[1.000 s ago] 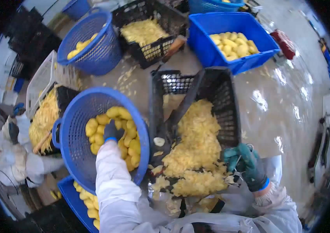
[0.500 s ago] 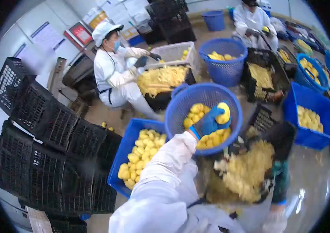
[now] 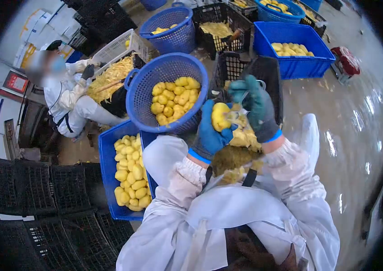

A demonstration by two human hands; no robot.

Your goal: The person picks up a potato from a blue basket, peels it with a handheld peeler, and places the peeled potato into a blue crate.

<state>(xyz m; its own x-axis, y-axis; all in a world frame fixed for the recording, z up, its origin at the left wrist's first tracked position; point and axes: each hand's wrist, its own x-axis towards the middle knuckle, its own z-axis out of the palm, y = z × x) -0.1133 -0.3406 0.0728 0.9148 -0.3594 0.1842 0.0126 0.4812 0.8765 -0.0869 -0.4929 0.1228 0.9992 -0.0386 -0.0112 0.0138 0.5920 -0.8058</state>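
**Potato up from the basket and into both hands**

Half a second ago my left hand point(image 3: 210, 137) was lifting a peeled yellow potato point(image 3: 221, 116) out over the round blue plastic basket point(image 3: 139, 92); now I am holding that potato in front of my chest, and my right hand point(image 3: 253, 107) is coming in against it. My left hand, in its blue rubber glove, is gripping the potato from below and behind, fingers wrapped tight around it. My right hand, in a dark green glove, is closing on a small peeler with a thin metal blade point(image 3: 242, 109), and the blade is touching the potato at its three o'clock side. Pale yellow peelings point(image 3: 244, 135) are lying just under the potato, at about five o'clock from it.

The blue basket, heaped with more peeled potatoes, is sitting at ten o'clock from my hands, just beside them. A black slatted plastic crate point(image 3: 270, 74) is standing at twelve o'clock behind my hands. A rectangular blue plastic tub point(image 3: 106, 180) filled with potatoes is lying at eight o'clock, near my left sleeve. Another blue tub point(image 3: 309, 65) with potatoes is sitting at one o'clock, well apart. A co-worker in white clothing point(image 3: 65, 101) is sitting at nine o'clock, bending over a crate of yellow strips point(image 3: 110, 77).
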